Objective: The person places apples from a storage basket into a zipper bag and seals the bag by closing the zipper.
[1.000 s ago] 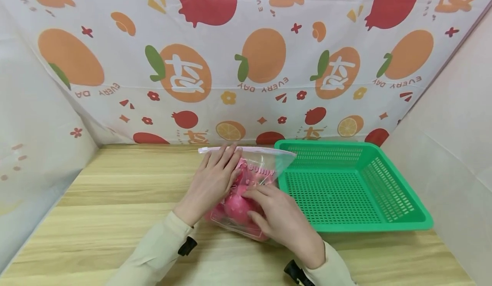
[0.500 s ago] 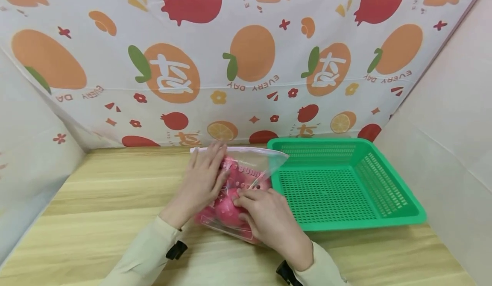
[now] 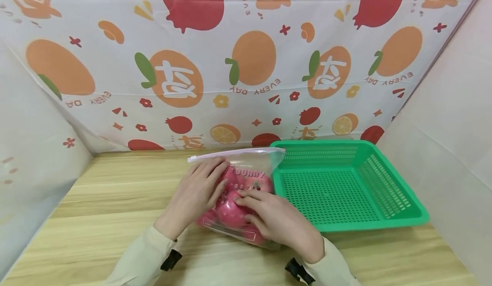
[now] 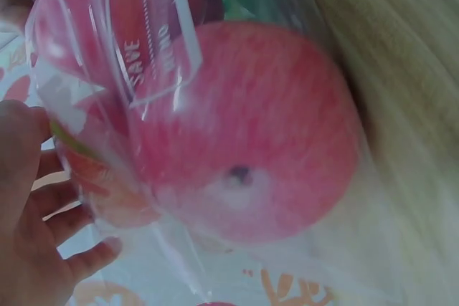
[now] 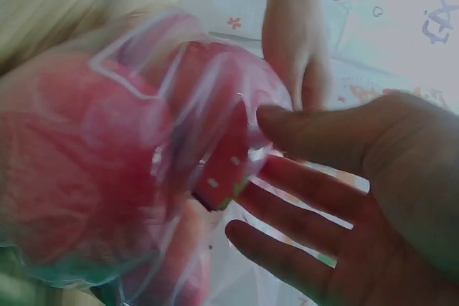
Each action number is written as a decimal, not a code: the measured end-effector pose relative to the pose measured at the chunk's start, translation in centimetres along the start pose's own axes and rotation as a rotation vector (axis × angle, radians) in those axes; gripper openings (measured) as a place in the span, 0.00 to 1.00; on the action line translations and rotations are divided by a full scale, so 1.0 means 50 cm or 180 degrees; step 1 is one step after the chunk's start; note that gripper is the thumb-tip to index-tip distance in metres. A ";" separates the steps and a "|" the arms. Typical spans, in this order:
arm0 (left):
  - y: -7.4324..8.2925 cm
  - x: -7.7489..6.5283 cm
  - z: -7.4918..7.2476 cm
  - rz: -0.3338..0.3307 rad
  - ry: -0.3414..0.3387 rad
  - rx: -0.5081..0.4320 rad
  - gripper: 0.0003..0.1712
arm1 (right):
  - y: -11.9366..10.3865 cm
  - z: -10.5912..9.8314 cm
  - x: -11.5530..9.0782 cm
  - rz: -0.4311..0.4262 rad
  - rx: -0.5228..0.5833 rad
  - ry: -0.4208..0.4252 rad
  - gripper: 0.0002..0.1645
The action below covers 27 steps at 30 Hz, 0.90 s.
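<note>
A clear zip bag [image 3: 253,161] with pink print lies on the table between the two hands, its pink-white zip strip at the far side. Several red apples [image 4: 251,134] fill it; they look pink through the plastic. My left hand [image 3: 196,192] rests on the bag's upper left part, fingers fairly straight, the tips just below the zip strip. On the right side, my right hand [image 3: 280,219] touches the bag over an apple, thumb and fingers spread and slightly bent. The right wrist view shows those fingers [image 5: 287,252] against the plastic.
A green plastic basket [image 3: 365,225] with perforated walls stands right of the bag, its near left rim close to the bag's edge. Behind the wooden table [image 3: 115,200] hangs a fruit-print cloth [image 3: 215,63]. White sheets close off both sides.
My left hand has drawn back toward me, its fingertips leaving the zip strip for the bag's face. My right hand stays at the apple. The head view has shifted slightly.
</note>
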State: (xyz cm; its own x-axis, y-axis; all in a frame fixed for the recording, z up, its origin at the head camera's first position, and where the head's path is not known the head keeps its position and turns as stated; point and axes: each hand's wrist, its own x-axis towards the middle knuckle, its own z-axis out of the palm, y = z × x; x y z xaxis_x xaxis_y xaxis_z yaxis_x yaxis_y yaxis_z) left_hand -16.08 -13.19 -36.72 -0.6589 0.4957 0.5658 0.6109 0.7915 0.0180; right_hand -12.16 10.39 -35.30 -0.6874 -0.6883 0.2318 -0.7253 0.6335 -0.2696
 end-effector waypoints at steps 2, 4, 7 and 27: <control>0.001 -0.006 -0.006 -0.0060 -0.0013 0.0001 0.28 | -0.002 -0.003 -0.003 -0.0085 -0.0027 0.0103 0.22; 0.003 -0.013 -0.013 -0.0130 -0.0012 0.0026 0.27 | -0.006 -0.004 -0.004 -0.0183 -0.0041 0.0314 0.19; 0.005 -0.022 -0.025 -0.0219 -0.0015 0.0074 0.27 | -0.013 -0.004 -0.005 -0.0254 -0.0091 0.0597 0.16; -0.005 -0.009 -0.021 -0.0258 -0.0169 0.0139 0.25 | -0.017 0.014 -0.002 -0.0181 -0.0213 0.0395 0.20</control>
State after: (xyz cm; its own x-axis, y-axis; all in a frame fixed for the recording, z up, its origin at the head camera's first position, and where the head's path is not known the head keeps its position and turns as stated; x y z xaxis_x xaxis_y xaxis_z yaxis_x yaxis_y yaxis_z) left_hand -15.48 -13.99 -36.10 -0.7285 0.4468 0.5193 0.5358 0.8440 0.0254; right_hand -11.45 9.65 -35.76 -0.6416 -0.6774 0.3598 -0.7613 0.6198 -0.1907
